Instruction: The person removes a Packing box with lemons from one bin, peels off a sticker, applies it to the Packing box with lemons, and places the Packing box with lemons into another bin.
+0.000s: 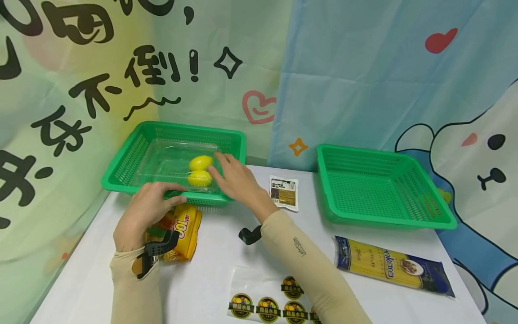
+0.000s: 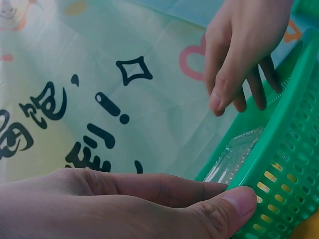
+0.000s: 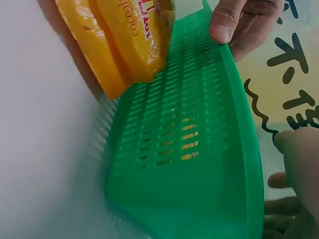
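The clear tray (image 1: 178, 164) sits inside the left basket (image 1: 121, 173), at the table's far left, and holds two lemons (image 1: 200, 171) at its right end, one just behind the other and touching. The tray's long axis runs left to right, parallel to the basket's near wall.

The left hand (image 1: 143, 211) grips the basket's near rim: the thumb lies over the outer wall and the fingers reach inside, as the left wrist view shows. It holds the rim, not the tray. The tray lies just beyond its fingertips, forward and slightly right.

The right hand (image 1: 234, 177) reaches over the basket's near right corner, fingers straight and slightly spread, palm down. Its fingertips are at the tray's right edge, just beside the lemons; actual contact with the tray cannot be confirmed. From this hand the tray extends to the left, and the lemons lie directly at the fingertips.

The right hand is nearer to the lemons and to the tray's right end. The left hand is nearer to the tray's near long edge.

A yellow packet (image 1: 182, 231) lies on the table against the basket's near wall, partly under the left hand.
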{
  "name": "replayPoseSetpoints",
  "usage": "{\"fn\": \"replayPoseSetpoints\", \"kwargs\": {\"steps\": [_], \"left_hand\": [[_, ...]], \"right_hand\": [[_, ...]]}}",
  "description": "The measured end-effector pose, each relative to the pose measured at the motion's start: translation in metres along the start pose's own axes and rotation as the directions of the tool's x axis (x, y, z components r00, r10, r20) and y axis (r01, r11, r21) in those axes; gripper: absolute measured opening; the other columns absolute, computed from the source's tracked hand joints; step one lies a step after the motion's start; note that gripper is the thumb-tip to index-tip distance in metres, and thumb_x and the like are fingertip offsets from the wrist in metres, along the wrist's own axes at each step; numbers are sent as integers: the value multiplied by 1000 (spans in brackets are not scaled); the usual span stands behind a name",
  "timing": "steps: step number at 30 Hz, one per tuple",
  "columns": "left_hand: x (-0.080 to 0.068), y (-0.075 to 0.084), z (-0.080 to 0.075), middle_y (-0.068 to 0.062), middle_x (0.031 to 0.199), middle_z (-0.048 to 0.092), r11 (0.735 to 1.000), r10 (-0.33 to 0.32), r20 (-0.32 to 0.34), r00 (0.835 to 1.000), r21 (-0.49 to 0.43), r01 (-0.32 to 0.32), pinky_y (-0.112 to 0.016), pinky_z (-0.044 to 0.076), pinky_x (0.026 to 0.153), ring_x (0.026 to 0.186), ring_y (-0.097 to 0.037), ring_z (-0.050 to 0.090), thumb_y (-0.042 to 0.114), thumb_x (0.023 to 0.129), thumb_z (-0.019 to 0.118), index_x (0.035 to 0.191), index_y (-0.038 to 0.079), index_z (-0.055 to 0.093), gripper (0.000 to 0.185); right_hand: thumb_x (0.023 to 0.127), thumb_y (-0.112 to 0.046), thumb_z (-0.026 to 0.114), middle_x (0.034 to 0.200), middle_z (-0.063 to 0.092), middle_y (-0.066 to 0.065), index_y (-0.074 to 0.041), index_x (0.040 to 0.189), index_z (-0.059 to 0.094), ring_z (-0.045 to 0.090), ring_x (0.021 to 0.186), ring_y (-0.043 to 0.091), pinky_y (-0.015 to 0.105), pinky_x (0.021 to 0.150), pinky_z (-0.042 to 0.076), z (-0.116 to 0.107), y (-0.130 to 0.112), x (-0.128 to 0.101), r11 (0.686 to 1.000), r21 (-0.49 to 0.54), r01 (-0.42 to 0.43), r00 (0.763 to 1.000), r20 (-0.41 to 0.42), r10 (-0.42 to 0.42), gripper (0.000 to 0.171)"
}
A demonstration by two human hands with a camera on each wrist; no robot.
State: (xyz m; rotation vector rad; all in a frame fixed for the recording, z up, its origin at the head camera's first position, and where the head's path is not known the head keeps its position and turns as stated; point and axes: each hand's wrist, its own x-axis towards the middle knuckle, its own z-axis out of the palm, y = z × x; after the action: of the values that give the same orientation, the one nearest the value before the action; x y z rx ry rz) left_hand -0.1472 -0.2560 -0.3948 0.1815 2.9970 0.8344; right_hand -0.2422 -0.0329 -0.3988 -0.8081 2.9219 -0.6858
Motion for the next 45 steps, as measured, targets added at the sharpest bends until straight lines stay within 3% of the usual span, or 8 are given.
{"fn": "replayPoseSetpoints", "kwargs": {"steps": [7, 14, 20, 28, 37, 45], "left_hand": [[-1, -1, -1, -21, 133, 70, 1000, -7, 2, 1000, 0, 7, -65, 51, 99, 122, -45, 63, 27, 98, 75, 128, 12, 76, 33], [0, -2, 0, -20, 132, 71, 1000, -2, 2, 1000, -1, 2, -64, 51, 98, 121, -44, 64, 27, 98, 75, 128, 12, 76, 33], [1, -1, 0, -21, 131, 71, 1000, 3, -5, 1000, -6, -3, -63, 52, 97, 119, -43, 64, 26, 98, 75, 127, 11, 76, 32], [1, -2, 0, -21, 131, 71, 1000, 7, -4, 1000, -10, -7, -64, 52, 98, 120, -43, 64, 27, 98, 75, 127, 12, 76, 32], [0, -1, -1, -20, 133, 71, 1000, -4, 2, 1000, -12, 4, -64, 52, 97, 120, -42, 64, 27, 98, 75, 127, 13, 76, 32], [1, -1, 0, -21, 133, 71, 1000, -12, 5, 1000, -19, 12, -63, 52, 97, 118, -41, 64, 28, 98, 75, 128, 12, 76, 34]], "right_hand": [[112, -51, 38, 165, 35, 22, -11, 164, 30, 50, 143, 40, 53, 115, 47, 7, -17, 12, 987, 100, -129, 992, 0, 129, 67], [110, -43, 48, 168, 26, 28, -10, 167, 18, 43, 147, 49, 61, 117, 42, 16, -29, 16, 922, 300, -245, 969, 42, 244, 72], [110, -35, 53, 169, 26, 25, -9, 168, 12, 36, 153, 42, 56, 122, 38, 22, -28, 20, 913, 319, -252, 968, 68, 243, 76], [110, -24, 53, 168, 33, 21, -4, 165, 22, 33, 155, 36, 50, 125, 34, 25, -26, 27, 909, 324, -263, 964, 55, 260, 67], [108, -18, 57, 164, 42, 16, -13, 162, 36, 38, 153, 35, 51, 121, 40, 26, -27, 31, 838, 435, -329, 936, 30, 352, 58], [107, -15, 59, 161, 47, 13, -15, 160, 42, 39, 153, 33, 49, 121, 41, 26, -27, 30, 791, 513, -334, 922, 3, 387, 55]]}}
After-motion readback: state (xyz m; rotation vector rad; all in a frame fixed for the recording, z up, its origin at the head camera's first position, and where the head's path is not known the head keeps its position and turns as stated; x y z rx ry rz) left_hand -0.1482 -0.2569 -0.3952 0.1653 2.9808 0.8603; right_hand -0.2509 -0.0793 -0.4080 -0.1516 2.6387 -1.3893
